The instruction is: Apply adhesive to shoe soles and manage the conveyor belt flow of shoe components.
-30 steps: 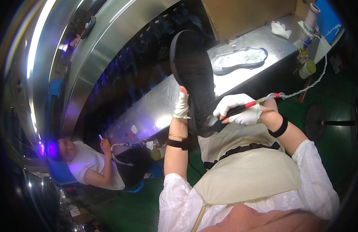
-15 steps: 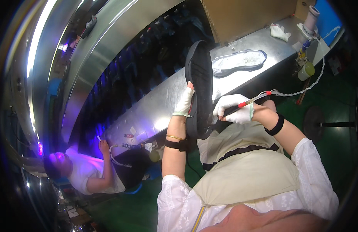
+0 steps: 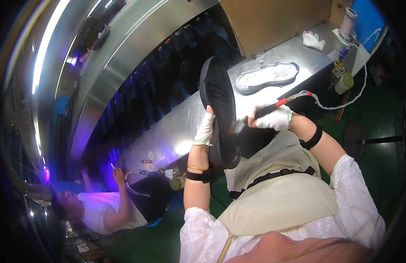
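Note:
My left hand (image 3: 204, 129), in a white fingerless glove, grips a black shoe sole (image 3: 220, 94) by its left edge, with the thumb on top. The sole is held up lengthwise, its hollow inner side showing. In my gloved right hand (image 3: 274, 120) is a hose-fed brush (image 3: 271, 108) with a dark handle and red bands. Its blurred bristle end is beside the lower right edge of the sole; whether it touches, I cannot tell. Another dark-rimmed sole (image 3: 268, 78), white inside, lies on the metal bench beyond my right hand.
The metal bench (image 3: 176, 118) borders a dark conveyor (image 3: 146, 79). At the far right stand a thread-like cone (image 3: 348, 22), a yellow-green cup (image 3: 344, 82) and the pale hose (image 3: 343, 106). A white glove (image 3: 314, 41) lies near a cardboard panel (image 3: 277, 24). A co-worker (image 3: 108, 201) sits at left.
My left hand and the held sole have shifted slightly left and down. The right hand has swung its brush up and turned, bringing the bristle end into view beside the sole.

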`<state>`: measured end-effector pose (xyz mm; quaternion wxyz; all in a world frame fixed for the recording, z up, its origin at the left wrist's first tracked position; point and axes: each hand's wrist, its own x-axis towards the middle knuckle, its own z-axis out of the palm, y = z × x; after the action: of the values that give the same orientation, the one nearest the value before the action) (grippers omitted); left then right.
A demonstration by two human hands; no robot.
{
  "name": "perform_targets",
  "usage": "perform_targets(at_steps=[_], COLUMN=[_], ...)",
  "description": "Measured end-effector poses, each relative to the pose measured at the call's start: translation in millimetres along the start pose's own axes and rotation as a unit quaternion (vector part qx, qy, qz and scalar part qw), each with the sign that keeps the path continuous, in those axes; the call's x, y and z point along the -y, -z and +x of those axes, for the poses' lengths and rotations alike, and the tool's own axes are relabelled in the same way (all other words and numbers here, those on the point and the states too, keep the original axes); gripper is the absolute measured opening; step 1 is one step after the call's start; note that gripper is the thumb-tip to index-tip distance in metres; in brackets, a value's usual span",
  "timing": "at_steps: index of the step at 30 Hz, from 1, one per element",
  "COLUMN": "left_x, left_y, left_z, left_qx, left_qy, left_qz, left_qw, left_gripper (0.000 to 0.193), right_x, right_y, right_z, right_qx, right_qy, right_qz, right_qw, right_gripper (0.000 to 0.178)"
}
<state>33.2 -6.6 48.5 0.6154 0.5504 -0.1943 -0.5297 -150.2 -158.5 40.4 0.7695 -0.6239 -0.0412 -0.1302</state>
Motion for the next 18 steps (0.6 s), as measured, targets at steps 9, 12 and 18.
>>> perform_targets(at_steps=[9, 12, 18], left_x=[-7.7, -8.6, 25.1], left_y=[6.2, 1.4, 48.2], left_z=[-4.6, -5.1, 16.3], left_qx=[-0.006, -0.003, -0.125], left_qy=[-0.042, -0.045, -0.201], left_qz=[-0.007, -0.061, -0.144], left_qw=[0.999, 0.997, 0.961], left_gripper=[0.070, 0.067, 0.062], right_x=[0.1, 2.0, 6.8], right_y=[10.8, -0.1, 3.6], right_z=[11.9, 19.9, 7.2], right_qx=[0.032, -0.004, -0.047], right_qy=[0.051, 0.087, -0.043], right_qz=[-0.113, -0.162, -0.143], right_qw=[0.992, 0.983, 0.988], right_gripper=[0.015, 0.015, 0.012])
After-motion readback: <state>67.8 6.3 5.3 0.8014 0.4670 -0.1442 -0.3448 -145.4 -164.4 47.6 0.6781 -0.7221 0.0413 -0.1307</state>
